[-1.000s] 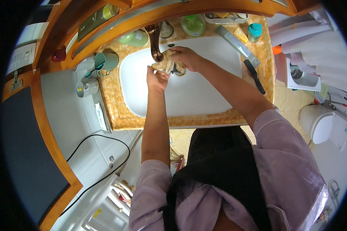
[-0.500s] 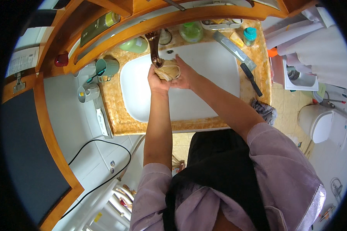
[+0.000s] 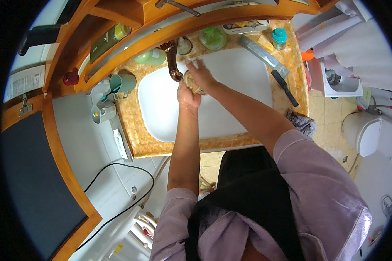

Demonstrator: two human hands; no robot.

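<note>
A bunched, pale yellow cloth (image 3: pixel 190 81) is between my two hands, just beside the spout of the bronze-coloured tap (image 3: pixel 173 65), over the white sink (image 3: pixel 239 98). My left hand (image 3: pixel 189 96) is closed around the lower part of the cloth. Above it, my right hand (image 3: pixel 200 75) lies across the cloth's right side with the fingers stretched out past it toward the back rim. Those fingertips are slightly blurred. Part of the cloth is hidden by both hands.
A green bottle (image 3: pixel 213 39) and a teal-capped jar (image 3: pixel 279 39) stand behind the sink. To the right lies a black-handled brush (image 3: pixel 285 88); at left are a green cup (image 3: pixel 123 85) and a grey cup (image 3: pixel 103 112). A wooden shelf edge (image 3: pixel 178 21) arches over the tap.
The cloth has gone from spread over both hands to a tighter bundle. My right hand has shifted over it, its fingers reaching further back. The view has also shifted slightly.
</note>
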